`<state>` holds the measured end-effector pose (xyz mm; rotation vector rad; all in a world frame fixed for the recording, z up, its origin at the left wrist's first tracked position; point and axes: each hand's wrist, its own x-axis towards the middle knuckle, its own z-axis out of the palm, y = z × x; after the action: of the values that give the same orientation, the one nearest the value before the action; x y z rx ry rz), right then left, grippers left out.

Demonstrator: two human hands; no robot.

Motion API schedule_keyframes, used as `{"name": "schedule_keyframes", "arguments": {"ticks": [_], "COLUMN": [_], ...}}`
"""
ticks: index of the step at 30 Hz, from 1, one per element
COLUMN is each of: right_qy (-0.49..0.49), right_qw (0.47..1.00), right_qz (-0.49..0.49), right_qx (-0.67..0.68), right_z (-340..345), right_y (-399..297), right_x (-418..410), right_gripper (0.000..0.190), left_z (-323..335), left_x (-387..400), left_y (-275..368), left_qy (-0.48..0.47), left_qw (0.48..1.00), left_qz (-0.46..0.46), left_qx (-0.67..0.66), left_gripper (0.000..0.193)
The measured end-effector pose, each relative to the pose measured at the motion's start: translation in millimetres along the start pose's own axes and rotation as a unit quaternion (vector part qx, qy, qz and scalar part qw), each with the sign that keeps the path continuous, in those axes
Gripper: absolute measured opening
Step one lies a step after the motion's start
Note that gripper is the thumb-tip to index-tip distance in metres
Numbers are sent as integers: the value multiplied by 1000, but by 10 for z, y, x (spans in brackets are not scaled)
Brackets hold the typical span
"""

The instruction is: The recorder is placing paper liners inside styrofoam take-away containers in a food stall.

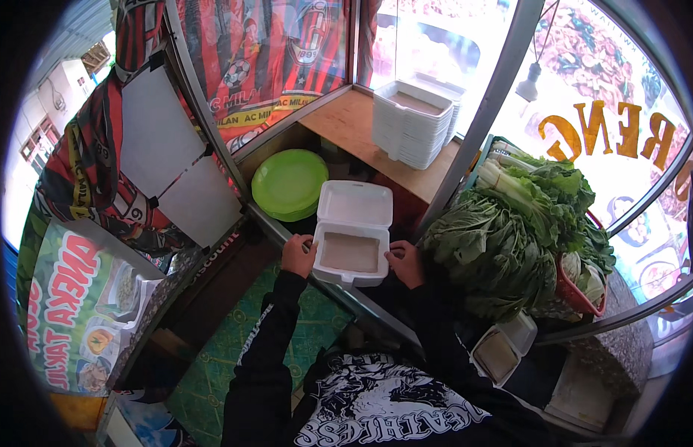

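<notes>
My left hand (299, 255) grips the left edge of an open white foam takeaway box (351, 272), and my right hand (405, 262) grips its right edge. The box's lid is folded back, away from me, and a brownish paper sheet (351, 252) lines its base. Beyond it, a tall stack of open white foam boxes (411, 134) stands on a wooden shelf (339, 120). Green plates (289, 181) are piled to the left of the held box. Another open foam box (496, 353), also lined with brownish paper, lies at the lower right.
Leafy greens (491, 246) are heaped on the right, beside a red plastic basket (582, 288) with vegetables. Metal-framed glass panes surround the shelf; a metal post (483, 106) rises between stack and greens. A light bulb (528, 84) hangs at the upper right.
</notes>
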<state>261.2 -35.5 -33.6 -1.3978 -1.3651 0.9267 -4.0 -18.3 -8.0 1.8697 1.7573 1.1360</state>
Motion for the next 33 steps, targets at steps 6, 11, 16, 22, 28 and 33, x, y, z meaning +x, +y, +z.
{"name": "schedule_keyframes", "arguments": {"ticks": [6,11,16,22,28,33], "right_qy": [-48,-86,-118,-105,5,102], "right_qw": [992,988,981,990,975,960], "right_qz": [67,56,59,-79,-197,-215], "right_qx": [91,114,145,-56,-98,-148], "right_z": [-66,-195,-327,-438,-490,-654], "right_y": [-164,-431,-922,-1935,-2620,-2957], "right_x": [0,3,-83,31,513,1171], "right_gripper": [25,25,25,21,23,29], "left_z": [-53,-252,-676,-1400,-1747,-1581], "left_x": [-140,-280,-263,390,1388,2466], "left_y": [83,223,531,853,1271,1616], "left_qy": [54,84,50,-30,-87,-133], "left_qw": [996,990,977,985,982,966], "left_qz": [-23,-34,-62,10,63,132], "left_qx": [-63,-111,-196,-169,-155,-177], "left_gripper": [15,18,19,22,30,30]}}
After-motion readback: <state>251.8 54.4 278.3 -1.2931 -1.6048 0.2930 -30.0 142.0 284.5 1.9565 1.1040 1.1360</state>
